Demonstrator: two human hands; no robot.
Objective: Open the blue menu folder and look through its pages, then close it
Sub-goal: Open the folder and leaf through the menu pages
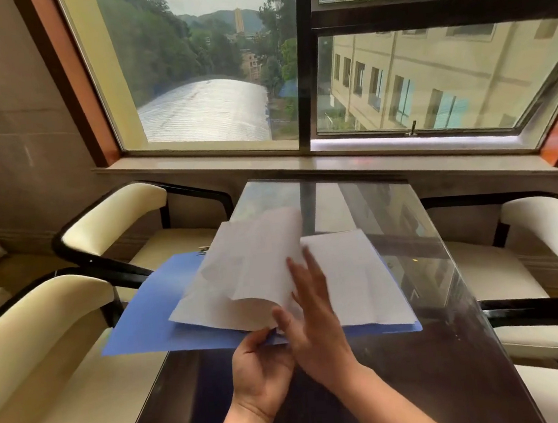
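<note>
The blue menu folder [145, 325] lies open on the glass-topped table [440, 349], its left cover hanging past the table's left edge. White pages [357, 279] lie flat on its right half. A few white sheets [242, 267] arch upward over the spine, mid-turn. My left hand [262, 373] pinches the folder's near edge at the spine. My right hand [311, 314] lies with fingers spread on the pages, its thumb under the lifted sheets' lower corner.
Cream chairs with black frames flank the table: two on the left [113, 218], [41, 326] and two on the right [548, 234]. A stone windowsill [334, 160] and a large window run behind the table's far end.
</note>
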